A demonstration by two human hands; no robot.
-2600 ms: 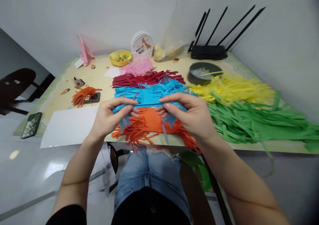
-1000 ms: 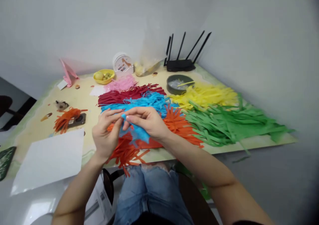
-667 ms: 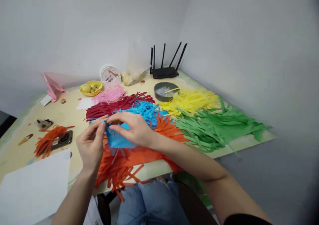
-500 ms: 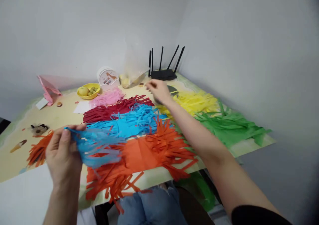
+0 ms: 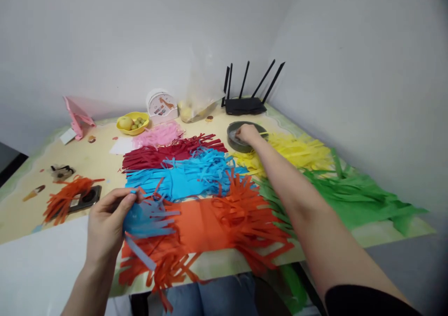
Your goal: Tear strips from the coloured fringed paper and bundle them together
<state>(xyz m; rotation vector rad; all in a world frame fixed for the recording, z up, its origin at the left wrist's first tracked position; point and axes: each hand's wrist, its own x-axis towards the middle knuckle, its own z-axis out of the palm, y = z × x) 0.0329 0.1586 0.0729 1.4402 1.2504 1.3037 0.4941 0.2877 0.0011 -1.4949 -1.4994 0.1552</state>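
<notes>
Through the head camera I have the fringed blue piece (image 5: 145, 217) in the left hand (image 5: 109, 219), with thumb and forefinger pressed together on its gathered upper corner. It hangs above the left end of the orange paper (image 5: 201, 225), strips fanning out to the right and one longer strip drooping below.

I judge it very light and soft, with almost no stiffness: the strips look thin, partly see-through, and likely to tear if I tug a single one. They should also snag easily on the loose orange fringe underneath. The pinched corner seems the best place to hold, since the layers bunch there; I would leave the free ends alone and squeeze just enough to stop the paper slipping.

The right hand (image 5: 249, 133) reaches into the dark bowl (image 5: 240, 145), fingers down inside. I cannot tell whether they are apart or closed on something, as the hand hides them.

Beyond the orange paper lies a blue sheet (image 5: 185, 184), fringed at both ends, then the red paper (image 5: 168, 155). Yellow strips (image 5: 303, 150) lie just beside the bowl, with green paper (image 5: 364, 197) nearer the right arm.
</notes>
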